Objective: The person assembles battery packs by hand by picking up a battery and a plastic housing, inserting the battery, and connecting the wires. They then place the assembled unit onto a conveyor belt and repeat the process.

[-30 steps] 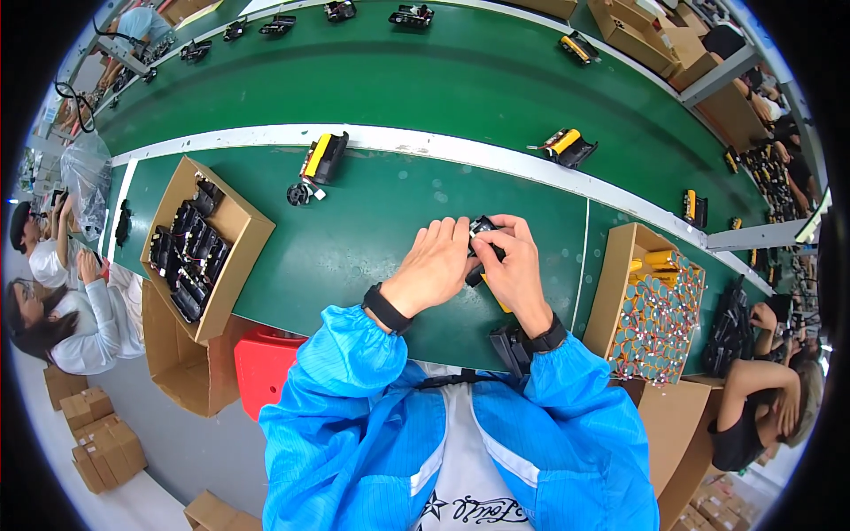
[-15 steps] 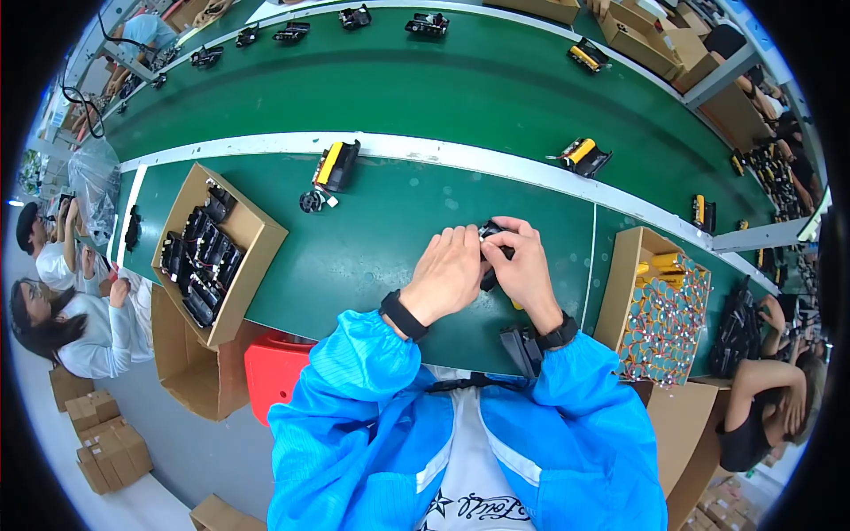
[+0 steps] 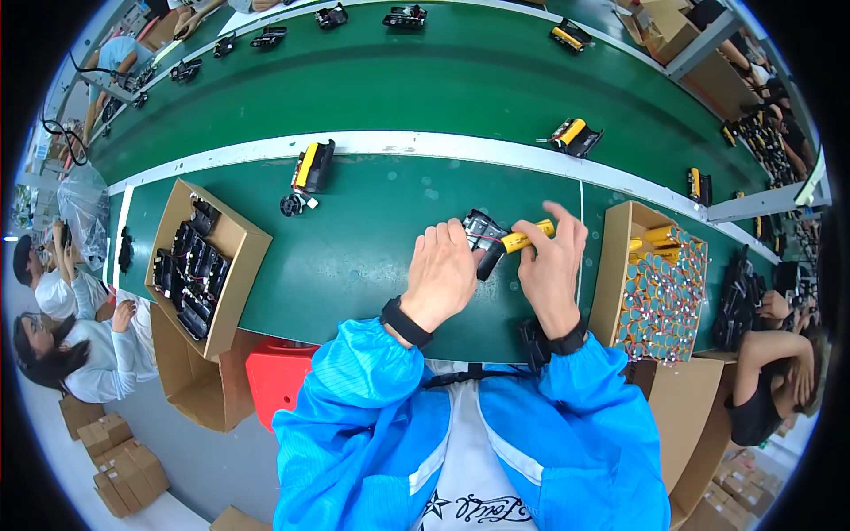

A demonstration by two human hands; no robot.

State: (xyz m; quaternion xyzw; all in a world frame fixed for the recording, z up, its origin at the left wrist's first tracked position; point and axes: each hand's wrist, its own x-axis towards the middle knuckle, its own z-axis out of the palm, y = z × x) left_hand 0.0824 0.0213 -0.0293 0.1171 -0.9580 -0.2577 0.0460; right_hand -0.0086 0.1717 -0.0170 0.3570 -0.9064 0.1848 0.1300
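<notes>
We log grey floor (image 3: 217,451), green surface (image 3: 363,265), parts carton (image 3: 237,288) left, cell carton (image 3: 611,265) right. Left hand (image 3: 440,276) grasping black housing (image 3: 481,227) over surface; right hand (image 3: 551,276), fingers spread, at yellow cell (image 3: 529,235) beside housing, grip we can't tell.

Holds a black plastic housing (image 3: 479,227) with the left hand (image 3: 440,276) over the green workbench (image 3: 363,239). Spreads the right hand (image 3: 550,276) around a yellow cylindrical battery (image 3: 526,236), touching the housing at one end. Has a cardboard box (image 3: 243,274) of black housings (image 3: 197,255) at left, a carton (image 3: 609,285) packed with yellow batteries (image 3: 660,235) at right, and a black-and-yellow assembly (image 3: 312,168) ahead, by the white rail (image 3: 425,142).
</notes>
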